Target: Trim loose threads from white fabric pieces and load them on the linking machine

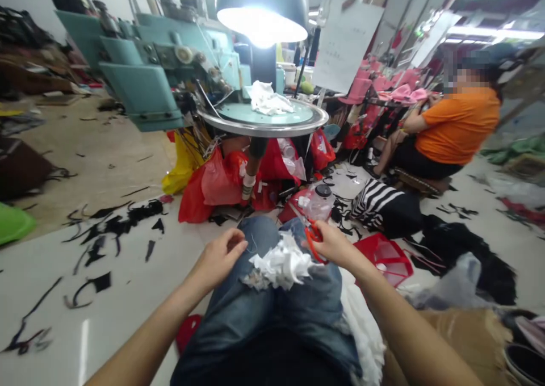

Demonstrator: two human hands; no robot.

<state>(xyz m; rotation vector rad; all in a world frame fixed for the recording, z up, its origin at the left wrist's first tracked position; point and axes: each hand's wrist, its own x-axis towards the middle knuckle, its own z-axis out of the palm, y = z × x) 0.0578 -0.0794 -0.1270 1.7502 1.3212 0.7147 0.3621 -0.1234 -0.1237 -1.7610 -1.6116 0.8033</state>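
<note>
My right hand (334, 244) is closed round the orange-red handles of a pair of scissors (314, 239), whose blades point up and left, away from me. Below it, a bunch of small white fabric pieces (283, 261) lies in my lap on blue jeans (242, 306). On the left side of the bunch, my left hand (221, 258) is over my thigh, its thumb and fingertips brought together. A thin pale thread shows near those fingertips; whatever they pinch is too small to make out.
Ahead stands a teal sewing machine (140, 85) with a round table (306, 116) bearing white fabric (268, 97) under a bright lamp (261, 11). Red bags (217, 181) sit beneath. Black scraps (131, 218) litter the floor. A person in orange (460, 122) sits at right.
</note>
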